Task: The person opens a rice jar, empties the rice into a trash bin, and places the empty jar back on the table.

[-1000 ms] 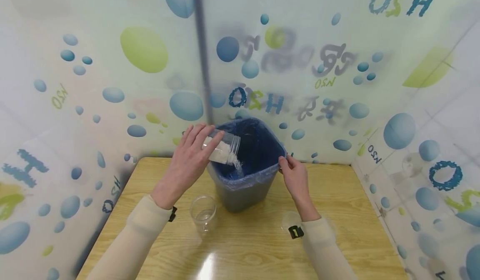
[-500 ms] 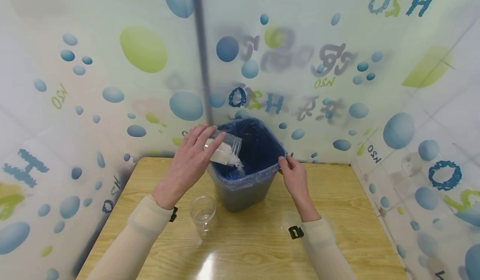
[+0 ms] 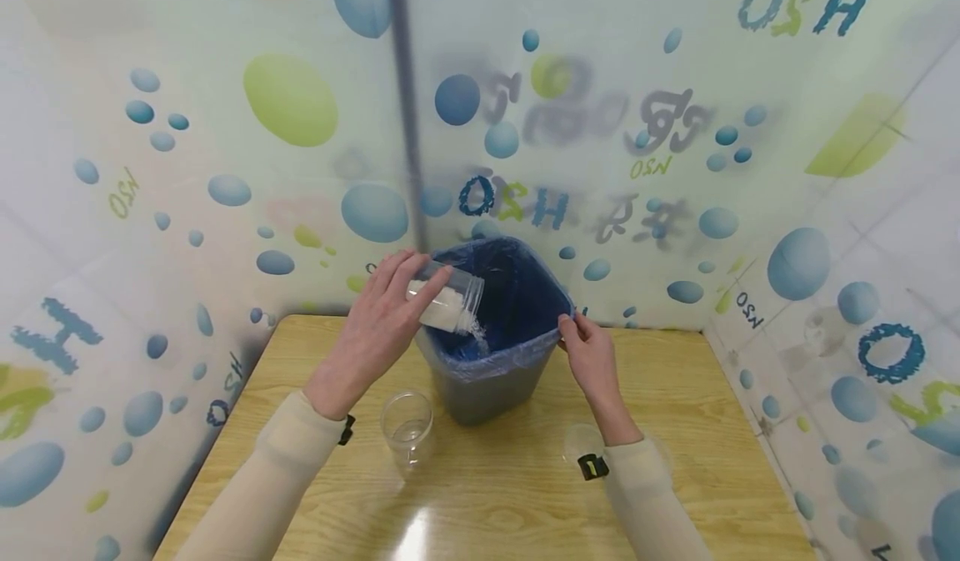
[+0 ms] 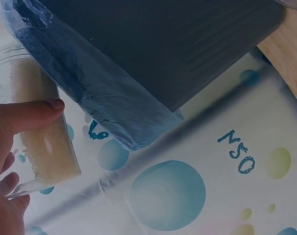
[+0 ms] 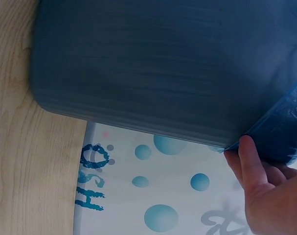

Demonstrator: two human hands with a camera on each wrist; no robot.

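My left hand (image 3: 378, 319) grips a clear jar (image 3: 448, 298), tipped with its mouth over the trash can (image 3: 480, 394). White grains (image 3: 477, 332) spill from the jar's mouth into the can. In the left wrist view, thumb and fingers wrap the jar (image 4: 50, 137), and pale grains fill much of it. The can is grey, with a blue plastic bag (image 3: 487, 368) folded over its rim. At the can's right corner my right hand (image 3: 588, 353) pinches the rim and the bag; in the right wrist view its fingertips (image 5: 246, 142) sit right at the bag's edge.
A clear glass cup (image 3: 407, 428) stands on the wooden table (image 3: 510, 511), left of the can and near the left wrist. A faint clear round item (image 3: 581, 444) lies beside the right wrist. Patterned walls (image 3: 300, 169) enclose the back and sides.
White grains keep spilling from the tipped jar into the trash can. The jar shifted very slightly to the right; the right hand stays on the rim.
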